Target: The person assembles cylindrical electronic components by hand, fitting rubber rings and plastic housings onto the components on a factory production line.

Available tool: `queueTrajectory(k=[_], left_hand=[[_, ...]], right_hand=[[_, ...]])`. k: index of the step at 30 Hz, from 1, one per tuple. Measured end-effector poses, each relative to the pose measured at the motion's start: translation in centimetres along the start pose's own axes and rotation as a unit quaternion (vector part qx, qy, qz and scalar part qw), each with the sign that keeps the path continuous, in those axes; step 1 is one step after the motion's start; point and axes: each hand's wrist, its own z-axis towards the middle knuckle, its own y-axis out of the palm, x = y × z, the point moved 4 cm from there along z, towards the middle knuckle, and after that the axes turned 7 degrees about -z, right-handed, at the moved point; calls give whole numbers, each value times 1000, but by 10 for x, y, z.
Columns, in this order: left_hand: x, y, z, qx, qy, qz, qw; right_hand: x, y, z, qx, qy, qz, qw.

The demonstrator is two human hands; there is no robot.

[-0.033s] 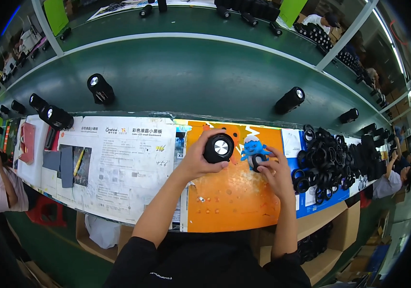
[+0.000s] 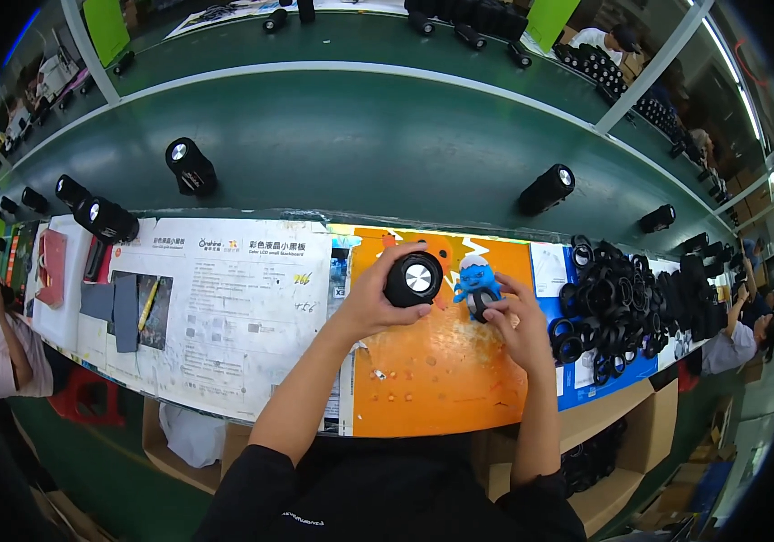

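Observation:
My left hand (image 2: 364,305) is wrapped round a black cylindrical speaker (image 2: 417,279), whose round end with a silver disc faces up. Between the thumb and fingers of my right hand (image 2: 522,327) is a small black ring (image 2: 482,305), tilted and apart from the speaker. Both hands are above an orange printed sheet (image 2: 441,379) with a blue cartoon figure on it. To the right of my right hand lies a heap of black rings (image 2: 608,298).
Similar speakers stand on the green conveyor (image 2: 360,135), one at left (image 2: 190,168) and one at right (image 2: 547,189). White printed board (image 2: 233,361) at left carries grey strips and a yellow pen (image 2: 147,307). Cardboard boxes (image 2: 644,434) sit below the bench edge. Co-workers sit at both sides.
The black ring in my right hand has turned a little, so its opening shows less. My left hand and the speaker have shifted very slightly to the right.

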Motion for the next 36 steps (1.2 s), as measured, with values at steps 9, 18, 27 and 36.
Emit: queueTrajectory(k=[9, 18, 27, 36], left_hand=[[-3, -5, 2, 1, -14, 25, 1000], [1, -6, 5, 1, -38, 53, 998], [3, -7, 9, 2, -10, 58, 998], [-1, -6, 11, -5, -18, 62, 998]], right_hand=[[-91, -5, 75, -141, -10, 359, 923], [-128, -12, 91, -197, -96, 197, 956], [-142, -16, 94, -180, -197, 103, 958], [-147, -21, 95, -208, -218, 66, 951]])
